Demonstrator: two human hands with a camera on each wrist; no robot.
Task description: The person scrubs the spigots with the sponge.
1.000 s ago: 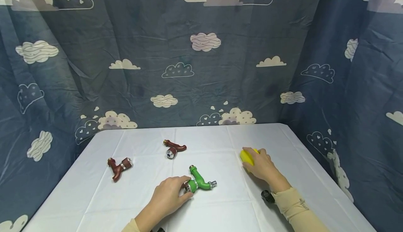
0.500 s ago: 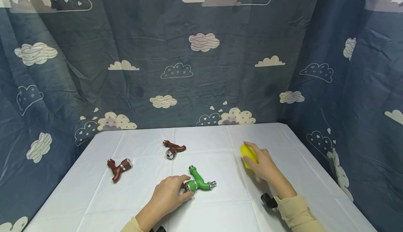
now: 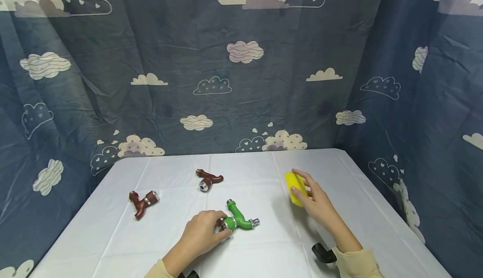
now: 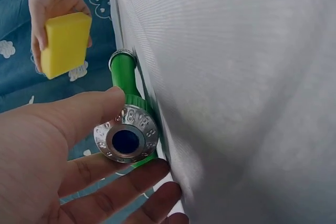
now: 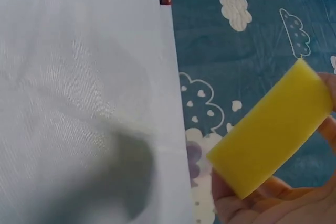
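A green tap point(image 3: 238, 218) with silver ends lies on the white table. My left hand point(image 3: 203, 232) holds it by the round knob end, thumb on one side and fingers on the other. In the left wrist view, the silver ring point(image 4: 126, 135) of that knob, with its dark centre, faces the camera. My right hand point(image 3: 318, 204) grips a yellow sponge point(image 3: 294, 189) between thumb and fingers, raised over the right side of the table with a shadow beneath. The right wrist view shows the sponge point(image 5: 273, 129) as a plain rectangular block, tilted, with fingers behind it.
Two dark red-brown taps lie farther off: one tap point(image 3: 141, 204) at the left, another tap point(image 3: 209, 179) towards the back middle. The white table point(image 3: 264, 257) meets a blue cloud-print curtain point(image 3: 241, 106) at the back and sides. Black camera mounts point(image 3: 323, 253) sit at the wrists.
My right hand has lifted the sponge from the table, shifted it slightly left and turned it more upright. The left hand and the green tap stay where they were.
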